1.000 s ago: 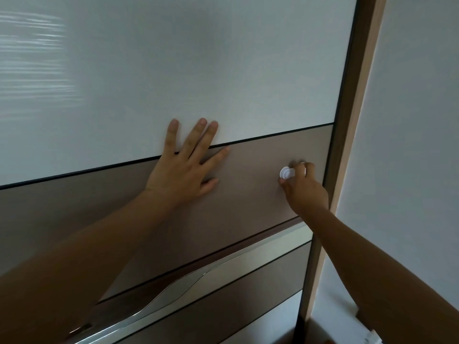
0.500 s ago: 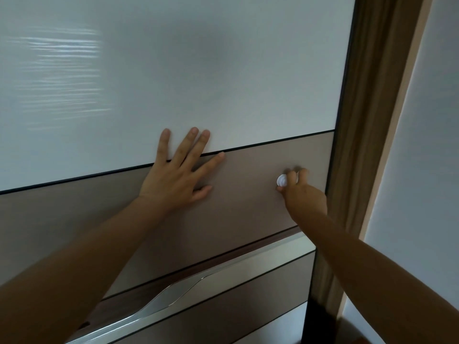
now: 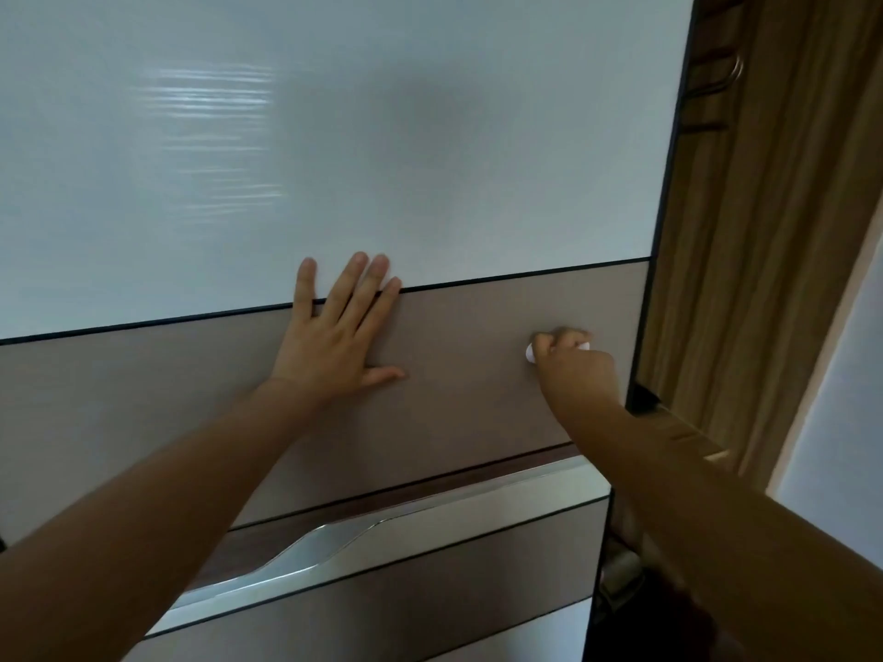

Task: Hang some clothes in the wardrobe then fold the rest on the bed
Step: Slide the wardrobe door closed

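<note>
A sliding wardrobe door (image 3: 454, 384) fills the view, glossy white above and matt brown below, with a silver handle strip (image 3: 382, 532) lower down. My left hand (image 3: 334, 341) lies flat on the door, fingers spread across the seam between the two panels. My right hand (image 3: 568, 365) grips a small white knob (image 3: 529, 352) near the door's right edge. To the right of that edge a gap shows the wooden wardrobe interior (image 3: 745, 279), with a metal hanger hook (image 3: 733, 74) high up. No clothes are visible.
A brown shelf edge (image 3: 688, 427) juts out inside the wardrobe behind my right forearm. A pale wall (image 3: 841, 398) runs along the far right past the wardrobe's light wooden side.
The door has slid left with both hands on it. The gap at its right edge has widened, showing the wooden interior and a shelf.
</note>
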{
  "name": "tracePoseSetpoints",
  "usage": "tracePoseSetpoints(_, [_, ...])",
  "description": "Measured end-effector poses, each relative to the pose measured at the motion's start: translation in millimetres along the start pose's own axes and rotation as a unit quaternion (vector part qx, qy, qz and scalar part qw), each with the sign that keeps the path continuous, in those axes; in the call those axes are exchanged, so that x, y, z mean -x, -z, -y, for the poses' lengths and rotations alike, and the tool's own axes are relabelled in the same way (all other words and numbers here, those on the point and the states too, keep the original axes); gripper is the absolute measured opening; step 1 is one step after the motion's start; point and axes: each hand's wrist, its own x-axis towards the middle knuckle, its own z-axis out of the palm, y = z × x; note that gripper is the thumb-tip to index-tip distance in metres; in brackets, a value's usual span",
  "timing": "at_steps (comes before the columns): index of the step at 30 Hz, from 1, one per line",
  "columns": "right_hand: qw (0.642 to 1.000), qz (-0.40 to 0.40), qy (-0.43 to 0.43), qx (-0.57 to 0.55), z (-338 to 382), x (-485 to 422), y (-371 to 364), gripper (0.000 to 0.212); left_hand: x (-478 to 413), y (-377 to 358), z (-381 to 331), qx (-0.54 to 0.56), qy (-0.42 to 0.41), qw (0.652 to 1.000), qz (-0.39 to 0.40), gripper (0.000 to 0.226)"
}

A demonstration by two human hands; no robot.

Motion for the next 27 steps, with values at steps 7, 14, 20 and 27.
tracePoseSetpoints(7, [0.999,0.026,0.025,0.028,59.4,13.9,51.2,0.052,55.8,8.8,53.8,-0.013,0.029,0.998,0.059,0.127])
tracePoseSetpoints(14, [0.992,-0.036,0.117,-0.004,101.7,34.2,100.0,0.05,104.0,20.6,95.7,-0.017,0.085,0.986,0.141,0.137])
tracePoseSetpoints(20, [0.984,-0.011,0.17,-0.049,142.7,37.2,118.3,0.047,140.7,31.2,124.9,-0.008,0.127,0.979,0.16,0.142])
tracePoseSetpoints(27, [0.961,-0.033,0.252,-0.105,160.0,55.8,164.2,0.048,169.7,41.2,150.1,-0.004,0.168,0.965,0.201,0.145])
